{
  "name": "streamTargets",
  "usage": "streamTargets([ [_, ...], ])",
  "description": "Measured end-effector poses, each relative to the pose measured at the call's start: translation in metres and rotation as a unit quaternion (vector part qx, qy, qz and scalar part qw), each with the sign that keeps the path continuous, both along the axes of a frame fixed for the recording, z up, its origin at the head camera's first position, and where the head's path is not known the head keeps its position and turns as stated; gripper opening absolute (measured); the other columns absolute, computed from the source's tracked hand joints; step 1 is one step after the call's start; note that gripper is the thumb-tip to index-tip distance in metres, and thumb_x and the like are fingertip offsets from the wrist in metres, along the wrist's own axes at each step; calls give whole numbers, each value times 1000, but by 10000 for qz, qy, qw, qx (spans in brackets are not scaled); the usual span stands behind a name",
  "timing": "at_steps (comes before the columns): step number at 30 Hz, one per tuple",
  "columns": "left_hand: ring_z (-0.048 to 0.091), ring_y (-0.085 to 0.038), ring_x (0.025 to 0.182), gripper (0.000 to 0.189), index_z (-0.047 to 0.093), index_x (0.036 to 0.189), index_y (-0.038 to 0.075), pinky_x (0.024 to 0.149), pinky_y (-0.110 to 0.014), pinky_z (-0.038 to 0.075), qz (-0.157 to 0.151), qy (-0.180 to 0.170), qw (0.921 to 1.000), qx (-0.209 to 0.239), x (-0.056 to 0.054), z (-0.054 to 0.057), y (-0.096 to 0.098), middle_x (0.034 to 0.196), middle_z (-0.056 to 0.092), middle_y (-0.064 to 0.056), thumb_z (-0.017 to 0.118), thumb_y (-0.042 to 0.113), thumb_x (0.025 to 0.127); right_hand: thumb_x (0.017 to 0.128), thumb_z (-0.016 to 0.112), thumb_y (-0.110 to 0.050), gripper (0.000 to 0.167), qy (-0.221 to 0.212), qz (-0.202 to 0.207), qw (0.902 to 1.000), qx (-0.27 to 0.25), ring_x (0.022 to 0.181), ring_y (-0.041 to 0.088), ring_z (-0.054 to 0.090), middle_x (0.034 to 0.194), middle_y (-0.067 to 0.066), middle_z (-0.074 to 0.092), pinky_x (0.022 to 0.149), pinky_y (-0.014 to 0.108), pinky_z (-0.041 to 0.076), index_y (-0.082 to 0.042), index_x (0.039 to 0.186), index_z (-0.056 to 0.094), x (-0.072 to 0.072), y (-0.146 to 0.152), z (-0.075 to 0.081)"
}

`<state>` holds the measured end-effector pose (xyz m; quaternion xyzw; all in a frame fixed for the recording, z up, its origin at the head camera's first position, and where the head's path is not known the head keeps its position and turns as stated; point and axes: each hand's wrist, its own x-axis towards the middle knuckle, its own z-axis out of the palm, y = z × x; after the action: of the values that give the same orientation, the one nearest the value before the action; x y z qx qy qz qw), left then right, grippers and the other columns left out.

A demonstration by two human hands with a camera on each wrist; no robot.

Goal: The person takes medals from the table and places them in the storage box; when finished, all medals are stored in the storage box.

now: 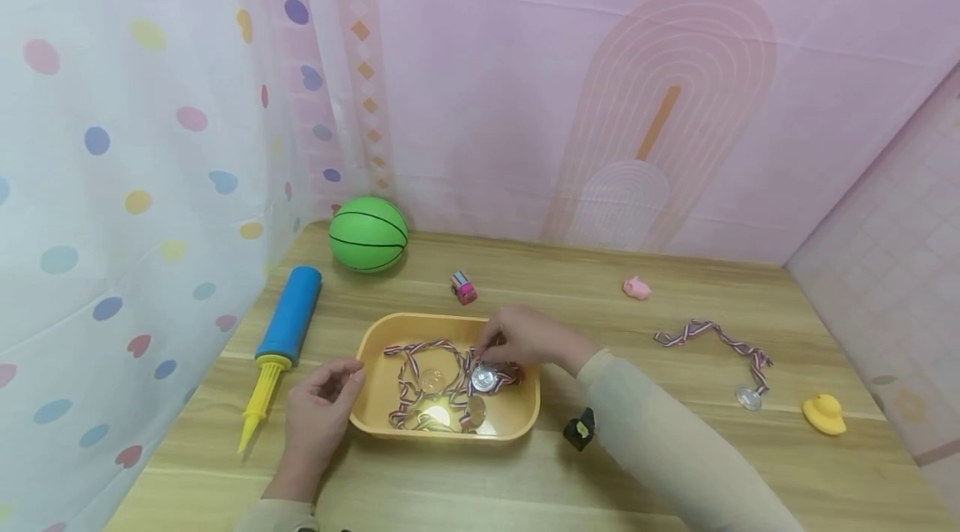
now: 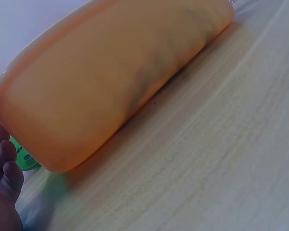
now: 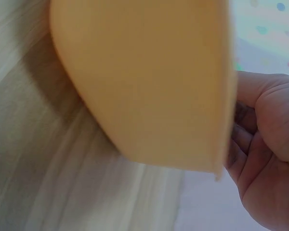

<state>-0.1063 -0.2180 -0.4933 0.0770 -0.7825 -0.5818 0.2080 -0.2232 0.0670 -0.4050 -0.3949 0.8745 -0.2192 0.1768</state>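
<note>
A yellow plastic bin (image 1: 446,435) sits on the wooden table, and its outer wall (image 2: 86,91) fills much of the left wrist view. Inside lie several medals with tangled striped ribbons, among them a gold medal (image 1: 432,382) and a silver medal (image 1: 484,378). My right hand (image 1: 528,338) reaches over the far right rim and pinches the silver medal's ribbon near the disc. In the right wrist view the bin wall hides those fingertips. At the bin's left side, my left hand (image 1: 322,407) holds the rim between thumb and fingers.
Left of the bin lies a blue and yellow hand pump (image 1: 291,319). Behind are a green ball (image 1: 368,234), a small pink toy (image 1: 463,288) and a pink pig (image 1: 637,288). To the right lie another ribboned medal (image 1: 748,398) and a yellow duck (image 1: 825,414).
</note>
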Motion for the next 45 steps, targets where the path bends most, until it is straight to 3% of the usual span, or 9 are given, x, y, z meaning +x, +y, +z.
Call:
streamTargets([
  [8,55,-12,72,11,71,97,3,61,-16,47,-22,-2,10000,53,-2,-1,1,88,66,-6,69,10,89,87,71,-14,9,163,-275,9963,-792,74,3,62,85,-9,69,70,23,52,-13,95,76,10,39,20],
  [13,55,-12,74,13,71,98,4,62,-16,48,-32,-114,9999,31,-3,2,2,89,66,-4,69,14,90,88,70,-17,12,259,-899,9888,-1159,80,6,63,93,-7,70,71,25,53,-16,99,75,22,88,24],
  [17,56,-12,74,12,71,97,4,63,-16,47,-82,-31,9999,68,-5,1,3,89,66,-6,69,12,89,89,70,-22,14,523,-1595,9774,-1285,85,6,64,97,-7,71,74,26,53,-17,100,74,38,137,21],
  [22,56,-11,72,9,71,96,2,61,-17,47,-191,144,9996,179,-5,-2,5,89,67,-9,69,6,88,87,72,-22,15,1039,-2507,9533,-1329,82,4,64,94,-3,71,70,24,53,-13,99,75,69,198,16],
  [27,56,-11,71,10,71,96,1,61,-16,47,-207,199,9994,184,-4,1,3,84,65,-5,70,5,87,89,70,-21,21,1081,-3643,9123,-1526,81,1,62,97,3,71,66,22,52,-6,104,72,106,245,12],
  [32,56,-11,71,9,71,95,2,61,-15,47,-46,145,9998,139,-2,5,-3,80,63,-2,70,6,87,91,68,-24,30,891,-4540,8706,-1675,81,-4,60,95,-14,69,66,18,49,-1,111,68,133,276,4],
  [35,56,-10,75,11,71,98,4,64,-14,47,31,-16,10000,43,-1,6,-5,83,64,0,70,9,88,92,67,-23,33,781,-4830,8535,-1795,82,-6,58,94,-23,65,66,16,48,3,112,65,142,289,-4],
  [40,56,-10,77,13,72,100,6,65,-14,47,54,-76,10000,-11,-1,7,-8,86,64,-1,70,11,89,93,65,-26,43,500,-5126,8370,-1847,83,-9,55,93,-30,58,68,11,47,10,116,60,149,304,-16],
  [45,56,-10,75,11,72,99,5,65,-14,47,72,-17,10000,-52,-2,5,-8,87,66,-2,70,9,88,92,65,-32,50,446,-5322,8306,-1575,82,-14,51,94,-26,59,68,10,43,9,121,59,147,312,-30],
])
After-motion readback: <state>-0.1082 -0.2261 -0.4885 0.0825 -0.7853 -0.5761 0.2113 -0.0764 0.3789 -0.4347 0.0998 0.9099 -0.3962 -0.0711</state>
